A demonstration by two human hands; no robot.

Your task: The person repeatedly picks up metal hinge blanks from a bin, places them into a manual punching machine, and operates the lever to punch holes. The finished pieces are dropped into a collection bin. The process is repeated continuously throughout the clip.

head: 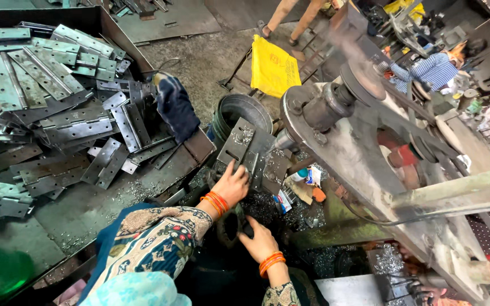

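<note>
Left hand (233,184) presses a hinge (249,148) (steel) under the drill (286,140).

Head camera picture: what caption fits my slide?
Two bare hands hold a grey metal hinge at a drilling machine.

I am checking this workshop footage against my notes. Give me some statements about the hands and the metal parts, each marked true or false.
1. The left hand rests on a grey metal hinge plate at the machine. True.
2. The right hand holds the yellow plastic bag. False: the bag lies on the floor, far from both hands.
3. Grey metal hinges are heaped in the dark metal tray on the left. True.
4. Both wrists are bare. False: each wears orange bangles.
5. A dark blue glove lies at the tray's edge. True.
</note>
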